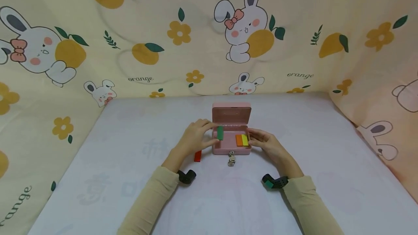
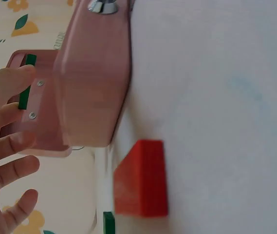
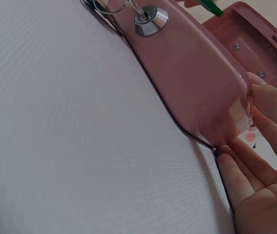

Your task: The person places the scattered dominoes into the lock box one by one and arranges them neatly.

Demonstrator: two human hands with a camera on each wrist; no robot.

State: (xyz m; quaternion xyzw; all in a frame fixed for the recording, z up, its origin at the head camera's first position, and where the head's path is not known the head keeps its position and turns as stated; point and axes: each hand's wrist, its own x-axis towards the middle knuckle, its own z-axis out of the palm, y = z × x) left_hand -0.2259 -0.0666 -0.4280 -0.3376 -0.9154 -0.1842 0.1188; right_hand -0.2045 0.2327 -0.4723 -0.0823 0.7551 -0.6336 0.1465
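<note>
A pink metal cash box [image 1: 232, 151] stands with its lid [image 1: 232, 116] raised. My left hand [image 1: 195, 136] pinches a green block [image 1: 220, 133] between thumb and index finger over the box's left part; its other fingers are spread in the left wrist view. My right hand [image 1: 266, 143] holds the right side of the box, thumb at the rim and fingers against the outer wall [image 3: 216, 105]. Inside lie an orange block [image 1: 239, 140] and a yellow block [image 1: 245, 140], side by side. A red block [image 2: 140, 180] lies on the table left of the box.
Keys [image 1: 231, 160] hang from the lock [image 3: 150, 20] at the box's front. Another green piece [image 2: 109, 223] shows near the red block in the left wrist view. A patterned cloth [image 1: 196, 28] rises behind the white tabletop [image 1: 225, 198].
</note>
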